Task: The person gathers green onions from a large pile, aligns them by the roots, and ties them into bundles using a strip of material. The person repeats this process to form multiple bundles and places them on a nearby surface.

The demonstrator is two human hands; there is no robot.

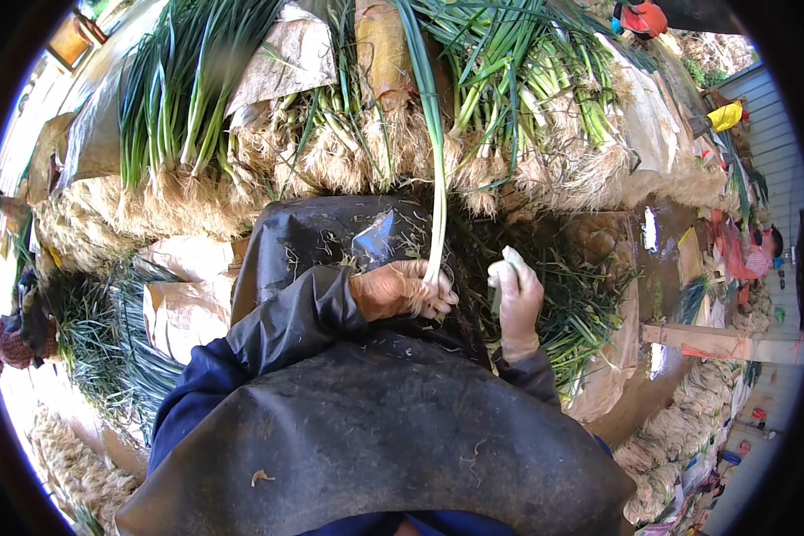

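A pile of leeks (241, 170) lies roots-out ahead, and trimmings (581, 304) litter the right. The left hand (400, 290) is closed around the white base of one leek (435, 170) over the apron (330, 241); its leaves run up to the pile. The right hand (516, 299) pinches a pale peeled strip (506, 265). This looks like cleaning, mid-peel; next likely calls for a firm left grip while the right strips more skin.

Onion stalk between lap and pile
The leek stalk (435, 170) rises from the left hand (400, 289); heaped bundles (348, 152) lie beyond, trimmings (581, 304) right.
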